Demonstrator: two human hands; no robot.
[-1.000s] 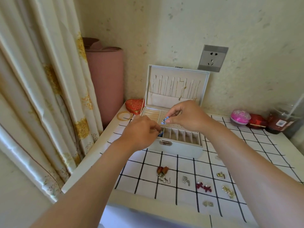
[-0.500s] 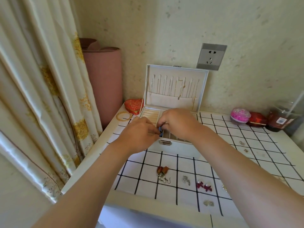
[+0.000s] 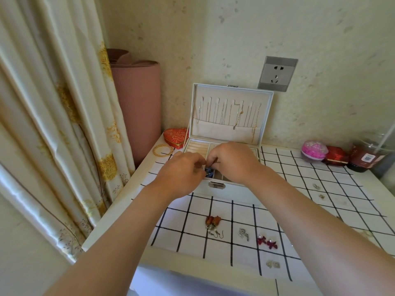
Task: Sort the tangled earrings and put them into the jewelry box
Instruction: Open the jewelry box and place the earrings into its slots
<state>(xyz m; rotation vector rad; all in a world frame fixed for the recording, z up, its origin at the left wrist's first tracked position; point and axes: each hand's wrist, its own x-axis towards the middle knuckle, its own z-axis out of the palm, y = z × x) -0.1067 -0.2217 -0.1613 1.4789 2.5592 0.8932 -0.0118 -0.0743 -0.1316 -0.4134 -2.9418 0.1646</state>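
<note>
Two hands meeting over the front row of compartments in the open jewelry box. Left hand curled, fingertips pinching the blue earrings; right hand curled down from the other side, fingertips on the same blue earrings. Held right at the box's front edge, just above the latch; in a compartment or only above it, cannot tell.

Lid upright against the wall, thin chains hanging inside it.

On the checked cloth in front of the box, well apart from the hands: orange-brown earrings, silver earring, red bow earrings, pale pair nearest the table edge. Two tiny pieces farther right, too small to identify.

Left of the box: red heart box and gold bangles, with a pink roll and curtain behind. Far right: pink round container, red case, dark jar. Wall socket above.
</note>
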